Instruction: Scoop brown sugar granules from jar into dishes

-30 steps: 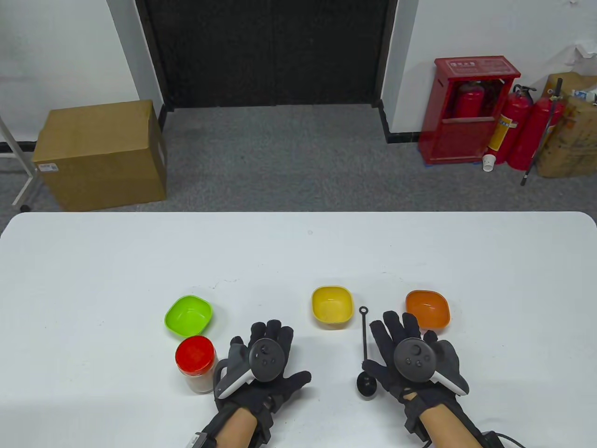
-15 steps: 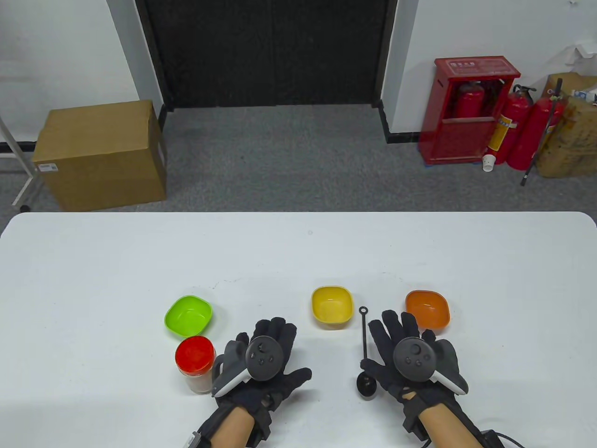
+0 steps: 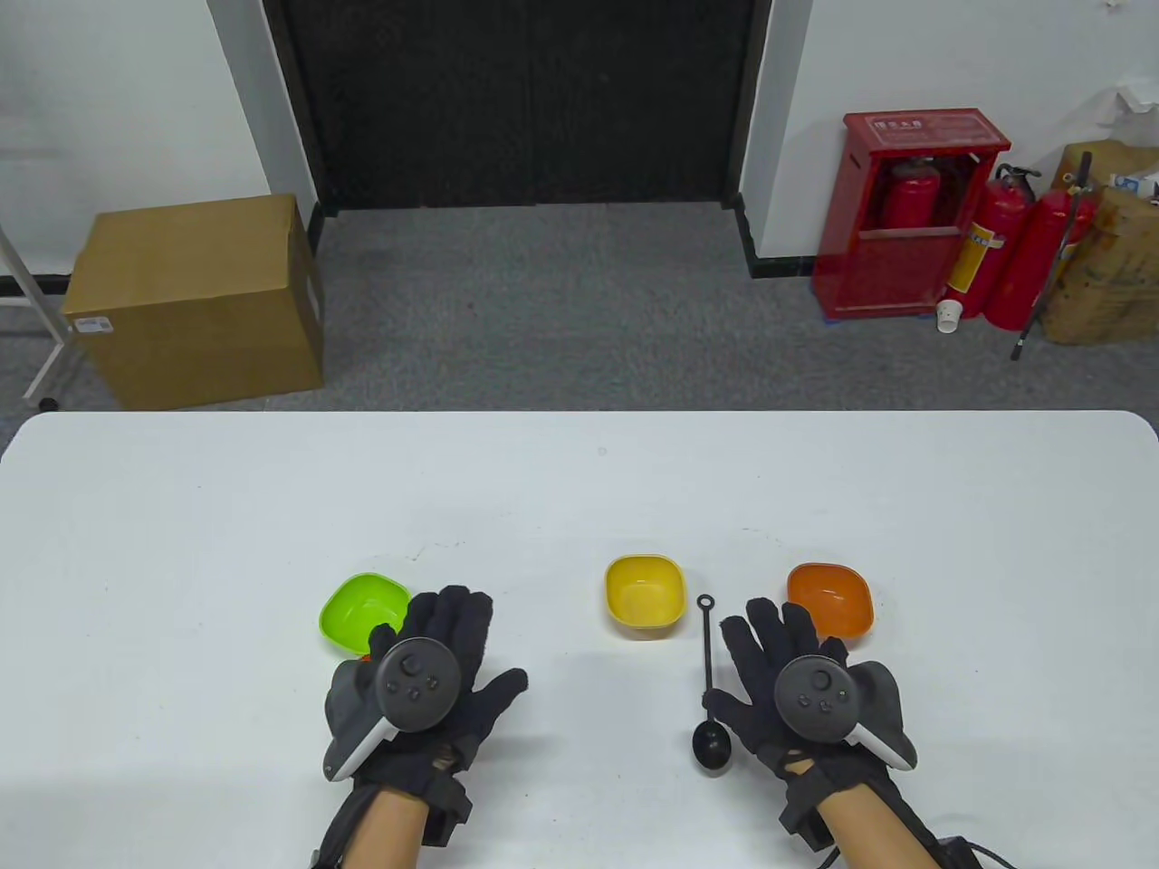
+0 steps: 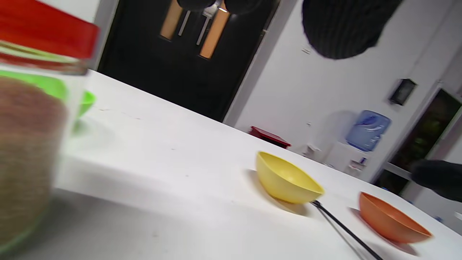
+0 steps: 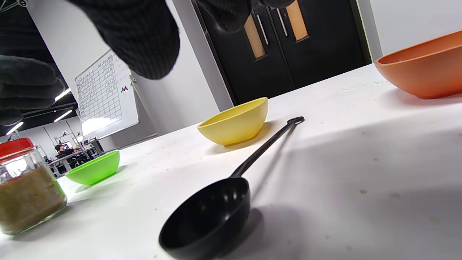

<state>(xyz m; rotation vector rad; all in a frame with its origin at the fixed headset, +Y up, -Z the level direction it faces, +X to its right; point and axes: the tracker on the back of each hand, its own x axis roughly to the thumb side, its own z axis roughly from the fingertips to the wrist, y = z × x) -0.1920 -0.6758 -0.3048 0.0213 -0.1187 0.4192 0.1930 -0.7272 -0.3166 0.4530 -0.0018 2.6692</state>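
The left hand [image 3: 426,688] is spread flat, fingers apart, right above the jar [image 5: 25,187], so the table view hides the jar. The jar (red lid on, brown sugar inside) stands just near the green bowl [image 3: 360,611]. The right hand [image 3: 806,697] is also spread wide and holds nothing. The black scoop [image 3: 709,697] lies on the white table [image 3: 579,489] just left of that hand. The yellow bowl [image 3: 644,594] and the orange bowl [image 3: 831,597] sit farther back.
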